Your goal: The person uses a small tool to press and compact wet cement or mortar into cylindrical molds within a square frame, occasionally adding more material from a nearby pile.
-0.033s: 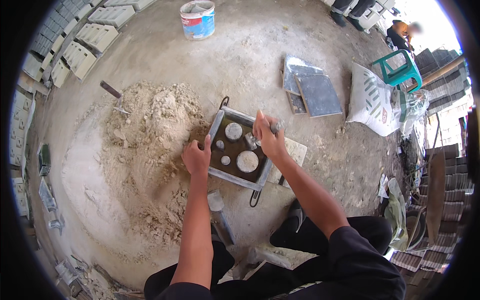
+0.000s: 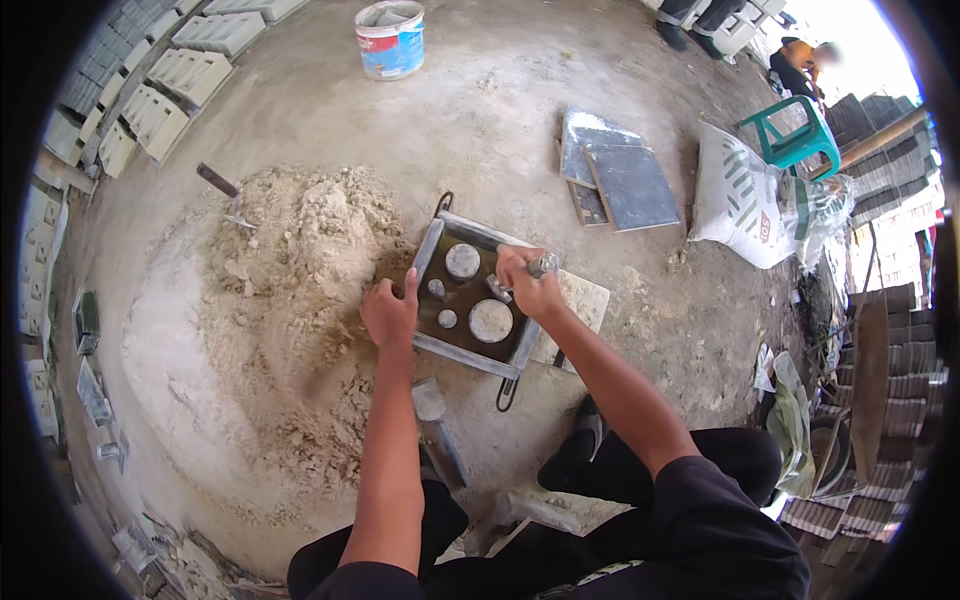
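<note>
A square metal mould frame [image 2: 470, 362] lies on the ground in front of me, with dark filling inside. Two large round plugs, the far one [image 2: 462, 262] and the near one [image 2: 491, 321], stand in it beside two small ones. My left hand [image 2: 388, 314] grips the frame's left side, its thumb against the bar and its fingers outside. Closed round a short grey metal tool [image 2: 543, 264], my right hand [image 2: 530, 283] is over the frame's right side. The tool's blunt head is just beyond the near large plug; whether they touch, I cannot tell.
Left of the frame spreads a sand heap [image 2: 310, 240] with a trowel [image 2: 220, 183] stuck in it. A brick hammer-like tool [image 2: 440, 430] lies near my feet. Flat plates [image 2: 630, 187], a white sack [image 2: 735, 205], a green stool [image 2: 795, 140] and a bucket [image 2: 390, 42] stand farther off.
My right hand has come slightly nearer to me and lower, tilting the tool toward the near large plug. My left hand stays on the frame. The whole view has shifted slightly.
</note>
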Action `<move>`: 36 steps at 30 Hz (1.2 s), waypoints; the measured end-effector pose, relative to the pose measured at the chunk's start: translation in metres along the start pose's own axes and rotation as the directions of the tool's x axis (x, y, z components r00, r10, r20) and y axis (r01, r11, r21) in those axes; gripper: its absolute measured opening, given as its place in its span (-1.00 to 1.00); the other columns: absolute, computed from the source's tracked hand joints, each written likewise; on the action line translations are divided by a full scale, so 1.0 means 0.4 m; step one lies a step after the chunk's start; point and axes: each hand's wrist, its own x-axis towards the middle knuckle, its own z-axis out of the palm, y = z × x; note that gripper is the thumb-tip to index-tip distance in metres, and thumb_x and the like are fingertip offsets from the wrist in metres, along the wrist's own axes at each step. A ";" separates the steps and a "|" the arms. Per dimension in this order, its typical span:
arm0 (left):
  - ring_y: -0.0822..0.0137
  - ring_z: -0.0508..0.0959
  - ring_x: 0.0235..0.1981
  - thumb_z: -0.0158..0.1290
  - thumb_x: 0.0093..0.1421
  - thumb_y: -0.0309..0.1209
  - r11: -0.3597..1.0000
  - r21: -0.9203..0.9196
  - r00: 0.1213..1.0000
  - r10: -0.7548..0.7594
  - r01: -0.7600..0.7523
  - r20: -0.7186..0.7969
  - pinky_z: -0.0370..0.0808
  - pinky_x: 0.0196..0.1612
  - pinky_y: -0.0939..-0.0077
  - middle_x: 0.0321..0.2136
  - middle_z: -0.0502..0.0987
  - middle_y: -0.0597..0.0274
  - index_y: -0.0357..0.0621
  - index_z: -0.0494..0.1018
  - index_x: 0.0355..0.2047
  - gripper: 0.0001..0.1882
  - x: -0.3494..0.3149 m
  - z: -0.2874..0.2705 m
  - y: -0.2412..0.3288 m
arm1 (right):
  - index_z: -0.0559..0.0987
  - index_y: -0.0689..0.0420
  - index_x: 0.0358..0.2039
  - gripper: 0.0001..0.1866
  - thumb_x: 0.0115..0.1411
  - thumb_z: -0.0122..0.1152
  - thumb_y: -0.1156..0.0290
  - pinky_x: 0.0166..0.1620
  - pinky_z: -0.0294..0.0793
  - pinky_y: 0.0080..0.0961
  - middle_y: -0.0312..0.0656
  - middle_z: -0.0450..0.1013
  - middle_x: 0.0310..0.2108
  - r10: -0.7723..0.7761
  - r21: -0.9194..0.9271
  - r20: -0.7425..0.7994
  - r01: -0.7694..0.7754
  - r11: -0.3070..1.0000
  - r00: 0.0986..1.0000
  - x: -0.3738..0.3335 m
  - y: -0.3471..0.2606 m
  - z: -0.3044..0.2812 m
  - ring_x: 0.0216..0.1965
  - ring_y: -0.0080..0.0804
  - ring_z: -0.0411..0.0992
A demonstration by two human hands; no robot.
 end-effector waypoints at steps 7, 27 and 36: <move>-0.12 0.55 -0.44 -0.03 0.19 0.17 1.000 0.014 1.000 -0.018 0.018 -0.012 0.45 -0.29 0.07 -0.55 0.54 -0.13 -0.28 0.51 -0.55 -0.35 0.016 -0.005 -0.010 | 0.28 0.14 -0.78 -0.54 0.27 0.03 0.35 -0.61 0.01 -0.52 -0.43 0.18 -0.77 0.183 -0.012 0.028 -0.182 0.983 0.983 -0.037 -0.024 -0.051 -0.68 -0.68 0.06; -0.06 0.52 -0.41 -0.01 0.20 0.11 0.997 0.021 0.995 -0.081 0.080 0.060 0.42 -0.25 0.08 -0.54 0.54 -0.02 -0.25 0.46 -0.61 -0.40 0.002 -0.015 -0.001 | 0.35 0.20 -0.70 -0.48 0.37 0.01 0.18 -0.60 0.06 -0.41 -0.39 0.16 -0.76 0.089 -0.161 -0.547 -0.209 0.964 0.832 -0.004 -0.036 -0.032 -0.65 -0.65 0.10; -0.07 0.53 -0.42 0.00 0.20 0.10 0.998 0.022 0.998 -0.061 0.061 -0.001 0.43 -0.30 0.07 -0.54 0.54 -0.06 -0.27 0.45 -0.62 -0.40 0.005 -0.016 0.001 | 0.30 0.13 -0.71 -0.50 0.38 0.01 0.20 -0.59 0.04 -0.49 -0.47 0.17 -0.73 0.106 -0.190 -0.573 -0.258 0.947 0.813 0.037 -0.062 -0.028 -0.64 -0.68 0.08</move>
